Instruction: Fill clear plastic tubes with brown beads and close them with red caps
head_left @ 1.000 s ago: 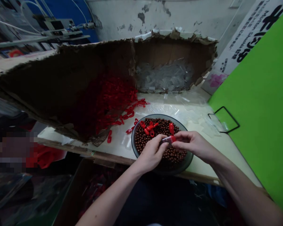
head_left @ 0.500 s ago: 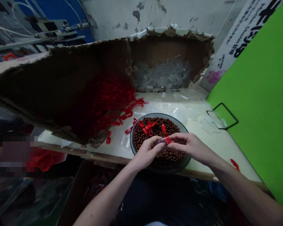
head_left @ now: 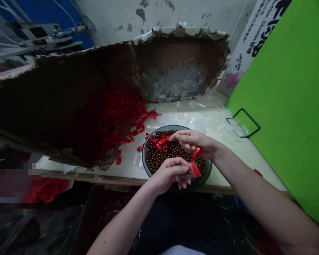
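Observation:
A round grey bowl (head_left: 147, 169) full of small brown beads (head_left: 159, 157) sits at the table's near edge. My left hand (head_left: 167, 174) is closed round a small clear tube with a red cap (head_left: 192, 171), held over the bowl's front rim. My right hand (head_left: 193, 141) stretches over the beads, fingers extended toward a few red caps (head_left: 160, 142) lying on top of them. It holds nothing I can see.
A torn cardboard box (head_left: 69, 102) lies open on the table, with red caps (head_left: 122, 113) spilling from its left half and clear tubes (head_left: 172, 83) in its right half. Clear tubes (head_left: 202, 120) litter the table. A green panel (head_left: 287, 99) stands at right.
My hands were together on the tube over the bowl. Now the left hand holds the capped tube alone, lower, and the right hand has moved away toward the loose red caps.

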`<state>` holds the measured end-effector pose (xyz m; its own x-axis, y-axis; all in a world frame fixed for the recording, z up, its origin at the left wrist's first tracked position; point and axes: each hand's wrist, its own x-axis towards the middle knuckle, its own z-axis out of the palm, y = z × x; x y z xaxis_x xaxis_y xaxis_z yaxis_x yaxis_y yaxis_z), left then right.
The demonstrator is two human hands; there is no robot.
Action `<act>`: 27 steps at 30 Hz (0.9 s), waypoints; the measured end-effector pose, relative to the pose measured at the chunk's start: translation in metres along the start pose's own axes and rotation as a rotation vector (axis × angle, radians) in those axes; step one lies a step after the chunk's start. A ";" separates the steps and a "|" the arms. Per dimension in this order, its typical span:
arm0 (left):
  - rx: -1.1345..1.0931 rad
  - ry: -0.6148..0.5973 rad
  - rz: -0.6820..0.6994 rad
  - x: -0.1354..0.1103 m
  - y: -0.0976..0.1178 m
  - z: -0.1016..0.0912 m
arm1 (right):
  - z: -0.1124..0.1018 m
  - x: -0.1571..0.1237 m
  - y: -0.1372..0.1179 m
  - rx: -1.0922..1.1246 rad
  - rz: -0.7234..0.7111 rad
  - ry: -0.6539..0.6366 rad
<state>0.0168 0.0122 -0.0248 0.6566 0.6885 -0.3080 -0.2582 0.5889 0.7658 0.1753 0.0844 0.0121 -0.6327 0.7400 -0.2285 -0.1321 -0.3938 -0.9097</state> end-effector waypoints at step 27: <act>0.311 0.163 0.193 -0.011 0.006 0.021 | 0.024 -0.023 0.023 -0.059 -0.332 0.326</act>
<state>0.0232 -0.0005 -0.0045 0.4894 0.8467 -0.2087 -0.1224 0.3036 0.9449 0.1688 0.0451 0.0045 -0.2892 0.9572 -0.0107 -0.2373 -0.0825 -0.9679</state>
